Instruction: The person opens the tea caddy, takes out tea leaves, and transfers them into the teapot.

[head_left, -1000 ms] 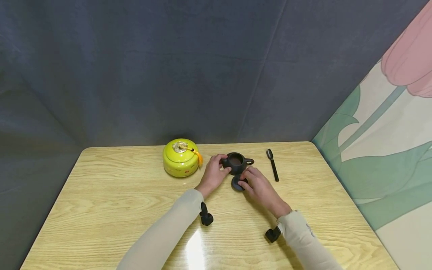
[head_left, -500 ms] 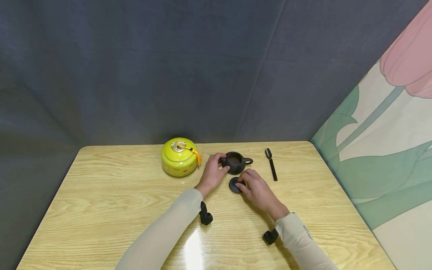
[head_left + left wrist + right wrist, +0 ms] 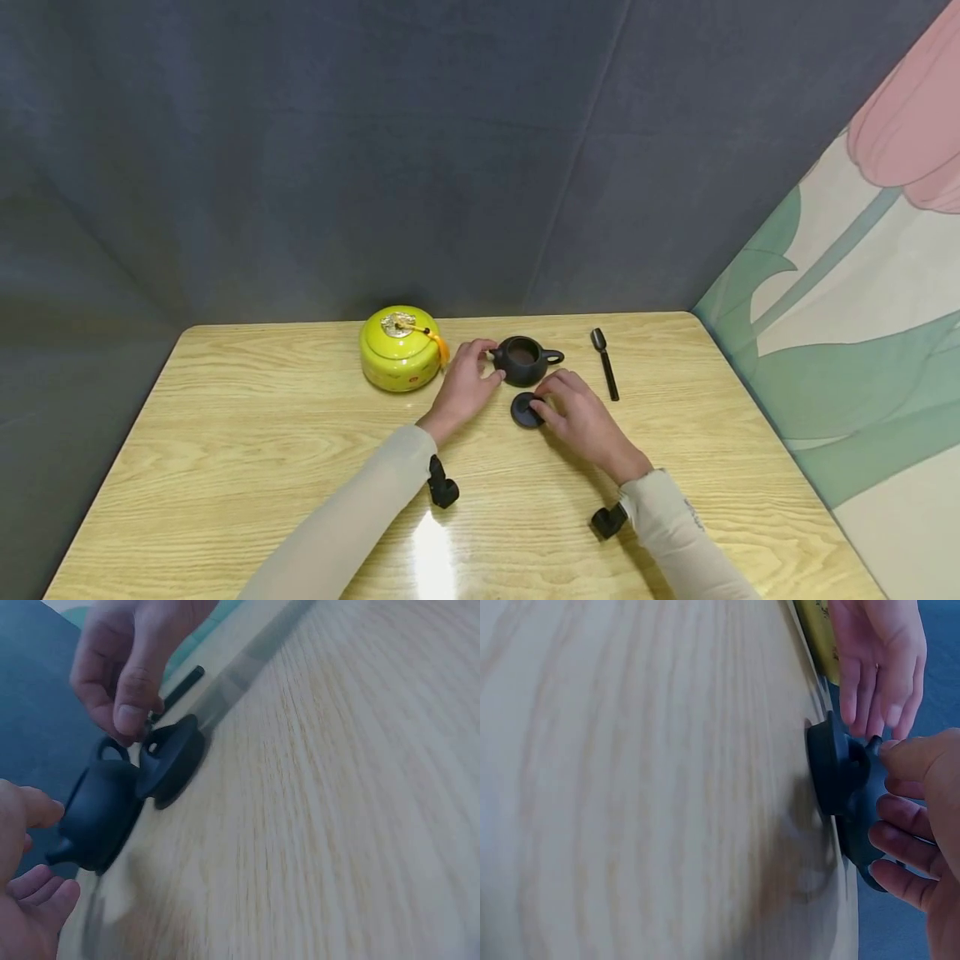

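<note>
A small black teapot stands uncovered on the wooden table, its spout toward my left hand. That hand's thumb and fingers are spread around the spout; in the left wrist view a gap shows between them and the teapot. In front of the teapot its round black lid lies on the table, knob up. My right hand hovers just over the lid's right side, fingers loosely bent. The right wrist view shows its thumb and fingers apart, close to the lid but not around the knob.
Left of the teapot stands a yellow-green lidded jar with an orange tassel. A black spoon lies to the teapot's right. A dark curtain hangs behind the table, and a flower-patterned cloth on the right.
The right hand has set the lid down flat in front of the teapot and let go of it. The left hand has loosened from the teapot and moved slightly left.
</note>
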Available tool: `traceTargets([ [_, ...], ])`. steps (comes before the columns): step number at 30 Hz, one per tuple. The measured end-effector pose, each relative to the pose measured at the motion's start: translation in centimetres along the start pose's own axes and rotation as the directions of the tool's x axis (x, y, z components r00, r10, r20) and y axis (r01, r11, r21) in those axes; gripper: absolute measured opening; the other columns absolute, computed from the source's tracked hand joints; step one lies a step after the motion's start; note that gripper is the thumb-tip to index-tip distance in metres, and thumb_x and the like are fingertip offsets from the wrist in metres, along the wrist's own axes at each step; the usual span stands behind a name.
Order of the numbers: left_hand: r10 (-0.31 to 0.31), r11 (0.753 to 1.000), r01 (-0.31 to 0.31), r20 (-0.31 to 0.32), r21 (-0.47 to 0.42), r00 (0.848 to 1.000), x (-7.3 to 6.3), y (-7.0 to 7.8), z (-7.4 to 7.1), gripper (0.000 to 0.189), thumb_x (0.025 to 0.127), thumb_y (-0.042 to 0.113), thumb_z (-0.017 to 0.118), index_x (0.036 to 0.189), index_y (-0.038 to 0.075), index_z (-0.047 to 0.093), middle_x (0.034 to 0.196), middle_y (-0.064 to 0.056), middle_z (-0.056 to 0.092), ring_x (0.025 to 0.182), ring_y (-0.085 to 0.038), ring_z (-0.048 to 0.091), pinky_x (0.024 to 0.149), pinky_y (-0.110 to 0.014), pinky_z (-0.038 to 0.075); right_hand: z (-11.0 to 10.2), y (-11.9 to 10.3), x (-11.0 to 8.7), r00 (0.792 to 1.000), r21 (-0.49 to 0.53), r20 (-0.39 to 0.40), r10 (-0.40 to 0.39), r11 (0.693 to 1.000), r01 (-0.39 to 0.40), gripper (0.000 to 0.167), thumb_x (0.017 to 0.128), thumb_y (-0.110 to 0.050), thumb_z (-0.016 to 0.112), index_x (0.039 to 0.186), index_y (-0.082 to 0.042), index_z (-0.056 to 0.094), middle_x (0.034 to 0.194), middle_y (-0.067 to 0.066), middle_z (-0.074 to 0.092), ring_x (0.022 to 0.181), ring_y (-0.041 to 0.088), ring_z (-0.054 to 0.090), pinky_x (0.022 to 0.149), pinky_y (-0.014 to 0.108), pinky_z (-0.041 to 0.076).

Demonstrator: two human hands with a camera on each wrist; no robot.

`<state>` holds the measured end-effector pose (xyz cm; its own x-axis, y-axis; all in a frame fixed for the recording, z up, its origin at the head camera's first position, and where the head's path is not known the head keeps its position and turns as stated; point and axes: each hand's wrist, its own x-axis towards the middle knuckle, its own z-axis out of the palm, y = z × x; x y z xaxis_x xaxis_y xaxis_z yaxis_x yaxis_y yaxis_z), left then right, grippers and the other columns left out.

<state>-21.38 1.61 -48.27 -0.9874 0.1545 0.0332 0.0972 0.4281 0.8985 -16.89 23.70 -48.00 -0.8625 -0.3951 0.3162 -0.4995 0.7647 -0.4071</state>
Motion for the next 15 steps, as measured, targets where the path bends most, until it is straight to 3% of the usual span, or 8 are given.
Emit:
traceTargets([
  [10,0.026,0.995,-0.019,0.062,-0.101,0.998,-3.3,0.5,-3.8,0.052,0.101,0.018,0.073,0.149,0.013,0.057,0.151,-0.011,0.057,0.14,-0.036,0.059,0.115,-0.05,0.054,-0.3,-0.6,1.3,1.0,0.022,-0.015,-0.026,0.999,0.027,0.01,0.099,-0.018,0.078,0.103,-0.012,0.072,0.11,0.003,0.068,0.109,0.023,0.065,0.093,0.044,0.061],
  [15,0.054,0.991,-0.048,0.051,-0.124,0.997,-5.1,0.8,-5.9,0.053,0.101,0.019,0.074,0.15,0.013,0.056,0.153,-0.005,0.058,0.141,-0.03,0.058,0.115,-0.046,0.054,-0.5,-1.0,2.2,0.999,0.029,-0.014,-0.04,0.999,0.041,0.01,0.1,-0.02,0.077,0.104,-0.012,0.073,0.112,0.003,0.069,0.109,0.021,0.065,0.093,0.043,0.061],
])
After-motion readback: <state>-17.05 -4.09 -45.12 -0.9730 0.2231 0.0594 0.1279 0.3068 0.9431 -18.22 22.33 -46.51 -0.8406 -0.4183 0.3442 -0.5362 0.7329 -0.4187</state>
